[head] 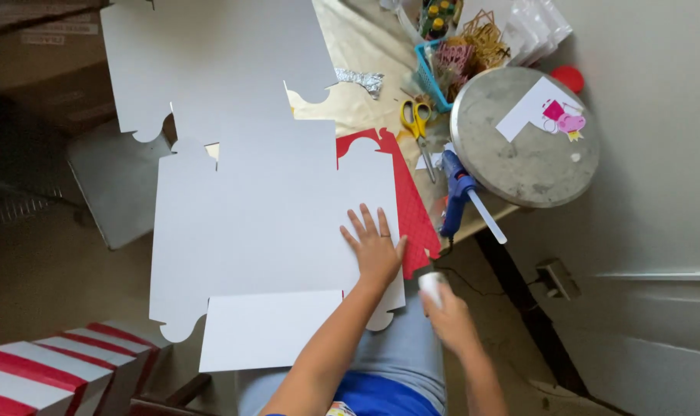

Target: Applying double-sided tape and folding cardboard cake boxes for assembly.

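White cardboard sheet (pixel 265 223) under left grip (pixel 377 250)

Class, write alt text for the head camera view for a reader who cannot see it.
A person's left hand presses flat on a white card sheet lying over red card, while the right hand grips a small white object. Scissors and a blue glue gun lie nearby.

Blurred white object (pixel 432 286) in right hand (pixel 450 317)
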